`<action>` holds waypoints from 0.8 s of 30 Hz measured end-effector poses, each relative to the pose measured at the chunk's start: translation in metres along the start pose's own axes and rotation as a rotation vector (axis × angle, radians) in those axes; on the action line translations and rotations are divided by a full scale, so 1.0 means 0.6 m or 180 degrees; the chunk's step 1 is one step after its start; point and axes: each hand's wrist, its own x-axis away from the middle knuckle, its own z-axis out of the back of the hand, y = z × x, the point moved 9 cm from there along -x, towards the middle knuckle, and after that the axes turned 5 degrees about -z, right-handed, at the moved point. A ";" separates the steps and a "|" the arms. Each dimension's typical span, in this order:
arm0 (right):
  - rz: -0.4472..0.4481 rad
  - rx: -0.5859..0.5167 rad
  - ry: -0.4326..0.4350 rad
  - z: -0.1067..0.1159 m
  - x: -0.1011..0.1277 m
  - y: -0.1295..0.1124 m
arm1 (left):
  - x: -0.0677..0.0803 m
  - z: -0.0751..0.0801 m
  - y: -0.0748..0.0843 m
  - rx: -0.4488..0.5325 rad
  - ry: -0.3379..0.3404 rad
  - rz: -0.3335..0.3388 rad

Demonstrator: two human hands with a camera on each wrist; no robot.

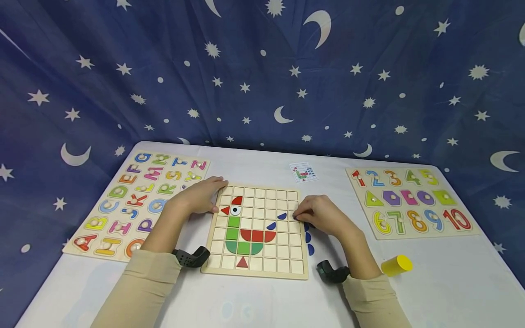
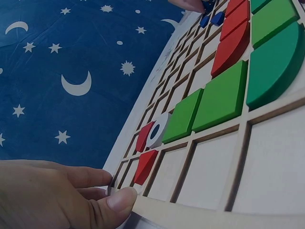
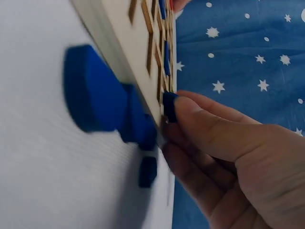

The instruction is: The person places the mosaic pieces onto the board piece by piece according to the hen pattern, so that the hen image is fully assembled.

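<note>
From the head view, a wooden grid board (image 1: 256,230) lies in the middle of the white surface (image 1: 262,296), partly filled with red, green and blue pieces that make a bird-like figure. The left hand (image 1: 201,196) rests on the board's far left corner, fingers curled over the edge and thumb against its left side. The right hand (image 1: 321,214) sits at the board's right edge, its fingers pinching a small blue piece (image 1: 296,217) just over the rightmost column. More loose blue pieces (image 1: 309,243) lie on the surface just beside the board's right edge, near the right wrist. An alphabet puzzle (image 1: 135,202) lies to the left, a number puzzle (image 1: 410,200) to the right, a small pattern card (image 1: 304,172) beyond the board, and a yellow cylinder (image 1: 396,265) near the right forearm.

From the left wrist view, the left hand (image 2: 57,195) grips the board's corner (image 2: 190,210): the thumb presses on the rim and the fingers curl against the edge. Red pieces (image 2: 145,162), a white eye piece (image 2: 157,130) and green squares (image 2: 209,102) fill nearby cells.

From the right wrist view, the right hand (image 3: 228,152) pinches the blue piece (image 3: 169,106) between thumb and fingers, touching the board's edge (image 3: 119,47). Other blue pieces (image 3: 95,90) lie on the surface against that edge, blurred.
</note>
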 end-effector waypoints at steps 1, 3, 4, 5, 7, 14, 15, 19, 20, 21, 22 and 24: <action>-0.0028 0.0016 0.0049 0.001 0.000 -0.001 | 0.000 0.000 0.000 0.0001 -0.0003 -0.0002; -0.0075 0.0055 0.0134 0.001 -0.002 -0.001 | 0.000 0.000 0.000 -0.0007 -0.0015 -0.0003; -0.0088 0.0066 0.0165 0.002 -0.002 -0.002 | 0.000 -0.001 0.001 -0.0015 -0.0019 -0.0009; -0.0089 0.0085 0.0184 0.001 -0.003 -0.003 | 0.000 0.000 0.001 -0.0017 -0.0022 -0.0009; -0.0107 0.0103 0.0174 0.001 -0.002 -0.003 | 0.000 0.001 0.001 -0.0025 -0.0029 -0.0009; -0.0183 0.0066 0.0039 -0.001 -0.001 -0.001 | 0.001 0.001 0.002 -0.0028 -0.0044 0.0004; -0.0217 0.0061 0.0020 -0.003 -0.002 0.000 | 0.001 0.002 0.002 -0.0029 -0.0044 0.0005; -0.0368 0.0070 -0.0048 -0.012 -0.005 0.007 | 0.001 0.002 0.002 -0.0023 -0.0040 -0.0006; -0.0402 0.0074 -0.0052 -0.013 -0.006 0.009 | 0.001 0.002 0.002 -0.0019 -0.0040 -0.0012; -0.0433 0.0074 -0.0051 -0.014 -0.007 0.009 | 0.001 0.002 0.003 -0.0014 -0.0041 -0.0016; -0.0445 0.0071 -0.0051 -0.015 -0.007 0.010 | 0.001 0.001 0.003 -0.0012 -0.0041 -0.0021; -0.0461 0.0076 -0.0040 -0.016 -0.008 0.011 | 0.000 0.001 0.003 -0.0011 -0.0045 -0.0029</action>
